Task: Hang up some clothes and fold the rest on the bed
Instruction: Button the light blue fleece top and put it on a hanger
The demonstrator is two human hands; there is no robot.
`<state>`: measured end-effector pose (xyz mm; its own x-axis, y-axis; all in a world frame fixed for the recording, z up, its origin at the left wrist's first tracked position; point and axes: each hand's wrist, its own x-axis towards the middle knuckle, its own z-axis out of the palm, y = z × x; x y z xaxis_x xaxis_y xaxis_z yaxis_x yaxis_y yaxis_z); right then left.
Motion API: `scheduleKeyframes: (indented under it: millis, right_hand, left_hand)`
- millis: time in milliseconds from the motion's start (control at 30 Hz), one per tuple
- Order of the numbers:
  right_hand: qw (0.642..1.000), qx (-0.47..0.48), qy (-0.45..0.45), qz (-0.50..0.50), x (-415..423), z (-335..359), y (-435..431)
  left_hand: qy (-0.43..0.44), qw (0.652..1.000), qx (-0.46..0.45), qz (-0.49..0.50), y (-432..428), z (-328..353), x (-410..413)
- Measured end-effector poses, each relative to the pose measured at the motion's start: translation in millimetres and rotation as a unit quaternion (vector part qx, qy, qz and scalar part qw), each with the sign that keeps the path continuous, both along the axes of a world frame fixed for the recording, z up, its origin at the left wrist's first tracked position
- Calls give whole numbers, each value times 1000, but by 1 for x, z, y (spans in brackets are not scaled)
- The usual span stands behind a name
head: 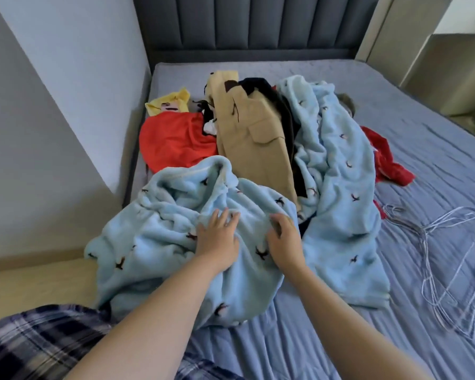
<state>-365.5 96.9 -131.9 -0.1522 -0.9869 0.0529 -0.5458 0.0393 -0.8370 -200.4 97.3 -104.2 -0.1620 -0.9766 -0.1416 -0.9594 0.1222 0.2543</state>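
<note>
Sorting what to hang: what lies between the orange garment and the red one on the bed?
Head view: a tan coat over a black garment, then the light blue fleece.

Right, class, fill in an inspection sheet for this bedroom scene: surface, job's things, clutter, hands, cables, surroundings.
Surface: bed with a wrinkled blue-grey sheet.
Job's things: light blue fleece sprawled over the near side; tan coat, black garment, orange garment, yellow garment and red garment heaped behind it; wire hangers loose on the sheet at right.
Clutter: nothing seen.
Hands: left hand lies on the fleece, fingers spread; right hand curls its fingers into the fleece.
Cables: nothing seen.
Surroundings: padded headboard, wall at left, floor below it.
</note>
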Motion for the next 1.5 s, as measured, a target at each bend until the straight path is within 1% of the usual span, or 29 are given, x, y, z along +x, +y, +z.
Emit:
scheduleKeyframes:
  millis: [67, 133, 200, 267, 333, 400, 467, 533, 633, 733, 767, 833, 867, 900, 933, 1000, 1067, 1100, 1133, 1167, 1200, 1233, 1267, 1300, 1367, 1400, 1433, 1467, 1500]
  right_hand:
    - [998, -25, -16, -64, -15, 5, -1]
    - [994, -30, -7, -105, -33, 8, -3]
    - [989, -13, 24, -144, -57, 4, -3]
    - [977, 30, 64, -200, -85, -4, -1]
    - [952, 90, 113, -271, -114, -13, 3]
    - [915, 146, 165, -337, -142, -20, 4]
    - [886, 194, 187, -378, -172, -26, 4]
    - [862, 235, 173, -414, -201, -32, 7]
    - [834, 291, 132, -451, -227, -42, 16]
    - [824, 273, 105, -485, -229, -41, 12]
    - [823, 268, 90, -493, -228, -38, 11]
    - [833, 263, 65, -483, -224, -28, 11]
    - [843, 242, 32, -479, -223, -24, 14]
    - [850, 225, -25, -476, -222, -21, 18]
    - [860, 228, -47, -454, -224, -25, 23]
    - [860, 298, 59, -410, -214, -28, 26]
    - [866, 313, 82, -382, -209, -23, 27]
    - [860, 321, 95, -386, -203, -21, 29]
    - [859, 340, 105, -369, -200, -20, 29]
    - [865, 346, 102, -348, -197, -23, 32]
    - [870, 336, 74, -353, -192, -23, 35]
    - [846, 325, 19, -421, -187, -19, 36]
    - [831, 301, -61, -464, -185, -11, 34]
    - [825, 281, -137, -471, -183, -8, 33]
    - [806, 251, -169, -509, -179, -2, 33]
    - [774, 221, -237, -544, -179, 1, 30]
    - [759, 156, -284, -565, -178, 5, 31]
    - [769, 130, -281, -560, -173, 10, 30]
    - [761, 106, -279, -576, -173, 11, 27]
  left_hand:
    - [-7, 999, -33, -28, -6, -1, -12]
    - [-10, 994, -71, -77, -9, -2, -29]
    - [-24, 987, -80, -140, -10, -4, -50]
    - [-33, 980, -64, -184, -8, -8, -73]
    - [-27, 977, -55, -205, -4, -11, -93]
    - [-23, 974, -42, -221, 1, -13, -108]
    - [-30, 970, -24, -241, 5, -16, -116]
    - [-48, 965, -14, -258, 7, -18, -121]
    - [-61, 965, -8, -253, 10, -20, -122]
    - [-65, 967, 0, -248, 13, -20, -122]
    - [-67, 966, 4, -249, 13, -20, -121]
    - [-64, 966, 12, -249, 13, -20, -119]
    - [-59, 967, 16, -248, 13, -20, -118]
    - [-55, 967, 18, -246, 13, -20, -118]
    - [-53, 968, 18, -246, 14, -19, -117]
    - [-54, 967, 16, -250, 14, -19, -114]
    - [-64, 964, 14, -257, 14, -18, -111]
    - [-72, 963, 11, -261, 15, -18, -108]
    - [-82, 960, 5, -267, 15, -18, -105]
    - [-93, 957, -3, -274, 15, -19, -102]
    - [-103, 955, -10, -279, 15, -20, -98]
    - [-112, 953, -15, -282, 16, -21, -95]
    - [-121, 951, -19, -284, 16, -22, -91]
    - [-129, 949, -22, -287, 16, -23, -88]
    - [-144, 944, -27, -295, 16, -25, -84]
    - [-150, 942, -30, -299, 16, -25, -83]
    - [-154, 940, -33, -302, 16, -26, -82]
    - [-153, 940, -34, -304, 15, -26, -82]
    - [-151, 940, -33, -304, 15, -26, -82]
